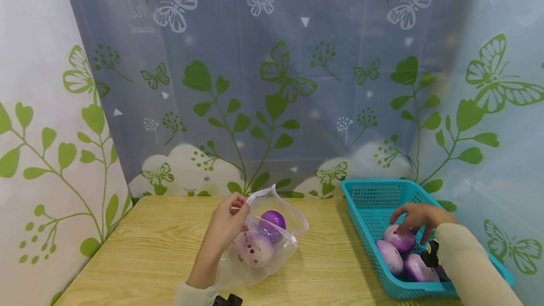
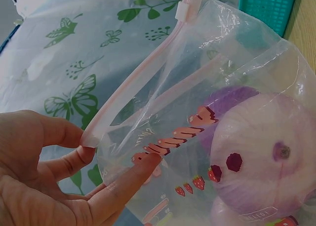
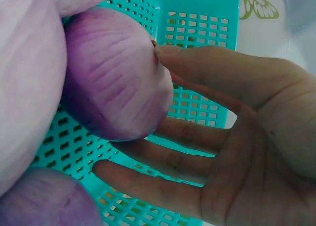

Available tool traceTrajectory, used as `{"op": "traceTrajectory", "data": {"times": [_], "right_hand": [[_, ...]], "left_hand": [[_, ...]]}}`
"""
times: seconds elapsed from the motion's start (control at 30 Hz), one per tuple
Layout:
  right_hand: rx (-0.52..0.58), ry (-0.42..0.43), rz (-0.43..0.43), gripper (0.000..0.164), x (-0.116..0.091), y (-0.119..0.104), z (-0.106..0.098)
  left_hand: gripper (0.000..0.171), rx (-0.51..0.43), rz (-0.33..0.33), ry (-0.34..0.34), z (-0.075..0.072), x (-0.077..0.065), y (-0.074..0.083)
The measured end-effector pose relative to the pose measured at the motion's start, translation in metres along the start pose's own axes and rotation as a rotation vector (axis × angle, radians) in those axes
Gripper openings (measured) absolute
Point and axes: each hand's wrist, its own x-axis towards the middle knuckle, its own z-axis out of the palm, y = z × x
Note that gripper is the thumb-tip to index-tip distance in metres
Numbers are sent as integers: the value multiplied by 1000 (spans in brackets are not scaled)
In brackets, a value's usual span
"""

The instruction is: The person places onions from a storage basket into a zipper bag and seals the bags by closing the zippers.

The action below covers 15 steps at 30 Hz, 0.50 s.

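A clear zip bag [image 1: 278,261] with pink trim and printed strawberries stands on the table. My left hand [image 1: 229,218] pinches its top edge between thumb and fingers, and the mouth gapes. Inside the bag are a pale red onion [image 2: 261,157] and a darker purple one [image 1: 273,225]. Over the teal basket [image 1: 367,244], my right hand [image 1: 418,218] reaches down with fingers spread. Its thumb touches the stem end of a red onion [image 3: 116,75], and the other fingers extend beside and beneath that onion. More red onions [image 1: 388,257] lie close by in the basket.
The basket stands at the right of the wooden table [image 1: 157,249], with perforated walls. A patterned curtain [image 1: 238,107] hangs behind the table and at both sides. Dark wrist cameras [image 1: 431,254] are strapped on my wrists.
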Motion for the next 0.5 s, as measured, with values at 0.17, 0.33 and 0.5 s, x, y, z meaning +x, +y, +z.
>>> {"op": "traceTrajectory", "data": {"times": [0.17, 0.33, 0.5], "right_hand": [[30, -5, 4, 45, 2, 1, 2], [48, 6, -14, 46, 5, 1, 3], [43, 9, -62, 44, 5, 2, 2]], "left_hand": [[10, 2, -1, 3, 0, 0, 1], [11, 0, -3, 2, 0, 0, 1], [12, -4, -5, -2, 0, -1, 1]]}}
